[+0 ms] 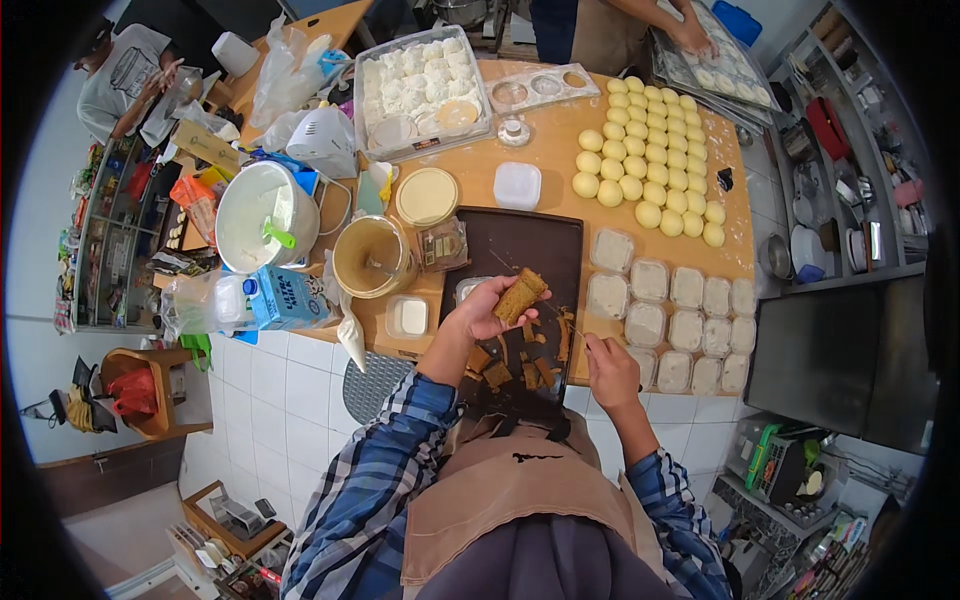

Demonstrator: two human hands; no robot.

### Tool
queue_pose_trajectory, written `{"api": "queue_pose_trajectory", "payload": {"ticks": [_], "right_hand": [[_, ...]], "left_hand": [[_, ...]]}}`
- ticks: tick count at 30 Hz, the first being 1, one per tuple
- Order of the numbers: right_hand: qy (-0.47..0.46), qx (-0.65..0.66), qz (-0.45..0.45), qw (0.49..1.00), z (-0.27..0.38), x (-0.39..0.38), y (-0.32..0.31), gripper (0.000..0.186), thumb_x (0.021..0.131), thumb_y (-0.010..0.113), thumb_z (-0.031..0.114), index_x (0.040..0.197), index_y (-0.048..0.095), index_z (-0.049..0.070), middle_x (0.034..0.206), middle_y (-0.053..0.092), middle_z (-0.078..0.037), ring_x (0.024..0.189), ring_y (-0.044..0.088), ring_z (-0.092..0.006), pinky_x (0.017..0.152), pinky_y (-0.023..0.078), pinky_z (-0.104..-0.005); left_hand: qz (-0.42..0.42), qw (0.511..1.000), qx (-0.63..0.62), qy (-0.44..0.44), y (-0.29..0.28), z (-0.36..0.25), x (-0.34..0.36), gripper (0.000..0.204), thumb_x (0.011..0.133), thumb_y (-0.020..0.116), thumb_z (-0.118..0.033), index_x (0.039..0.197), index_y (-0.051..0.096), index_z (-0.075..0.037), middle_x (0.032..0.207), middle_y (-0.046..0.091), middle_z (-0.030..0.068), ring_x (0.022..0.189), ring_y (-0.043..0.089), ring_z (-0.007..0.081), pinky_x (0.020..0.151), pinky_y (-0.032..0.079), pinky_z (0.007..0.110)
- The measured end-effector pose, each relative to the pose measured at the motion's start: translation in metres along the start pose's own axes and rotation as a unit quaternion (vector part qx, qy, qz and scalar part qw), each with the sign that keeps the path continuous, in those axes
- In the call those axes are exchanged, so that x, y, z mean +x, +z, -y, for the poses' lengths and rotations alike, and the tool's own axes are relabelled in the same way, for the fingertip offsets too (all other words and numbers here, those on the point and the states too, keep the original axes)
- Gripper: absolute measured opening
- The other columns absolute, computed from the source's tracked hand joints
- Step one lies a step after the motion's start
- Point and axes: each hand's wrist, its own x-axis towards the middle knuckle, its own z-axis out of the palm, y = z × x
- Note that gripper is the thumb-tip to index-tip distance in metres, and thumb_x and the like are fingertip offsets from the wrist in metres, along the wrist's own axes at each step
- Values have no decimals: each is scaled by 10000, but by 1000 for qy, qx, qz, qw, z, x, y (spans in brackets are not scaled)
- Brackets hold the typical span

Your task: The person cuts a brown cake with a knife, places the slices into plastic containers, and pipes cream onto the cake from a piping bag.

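Observation:
My left hand (482, 308) holds up a piece of brown cake (521, 297) above a dark baking tray (540, 225). In my right hand (612, 370), the fingers are closed round the handle of a knife (572, 324). Its thin blade points up and left toward the cake; whether it touches the cake I cannot tell. Cut cake pieces (497, 375) and crumbs lie in the near part of the tray. A small clear tub (466, 287) shows partly behind my left hand.
Filled clear tubs (685, 330) stand right of the tray, with rows of pale dough balls (650, 150) beyond. To the left are a brown cream bucket (374, 256), a piping bag (351, 335), a blue carton (290, 297) and a white bowl (268, 215). Another person's hands (693, 38) work at the far right.

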Motion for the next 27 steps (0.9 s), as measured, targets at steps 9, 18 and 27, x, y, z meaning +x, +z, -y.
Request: {"api": "queue_pose_trajectory", "payload": {"ticks": [9, 18, 27], "right_hand": [[-4, 8, -10, 1000, 2, 3, 2, 226, 775, 586, 83, 1000, 575, 104, 740, 551, -87, 669, 578, -272, 540, 454, -381], [-8, 11, 14, 1000, 4, 11, 5, 252, 769, 583, 71, 1020, 565, 97, 742, 542, -93, 674, 572, -286, 548, 451, -390], [4, 40, 46, 998, -3, 11, 16, 267, 773, 584, 74, 1038, 553, 86, 748, 546, -113, 674, 570, -315, 564, 453, -410]], "left_hand": [[-30, 999, -16, -1, 2, -4, -2, 439, 952, 268, -267, 1248, 427, 15, 1215, 527, 169, 757, 594, 240, 618, 540, 286], [-19, 999, -30, 3, -6, -3, -1, 436, 946, 294, -269, 1254, 425, 10, 1218, 523, 165, 760, 602, 236, 634, 548, 287], [-19, 999, -42, -1, -15, -1, 3, 430, 941, 300, -257, 1259, 421, 7, 1220, 526, 162, 766, 611, 240, 645, 551, 289]]}}
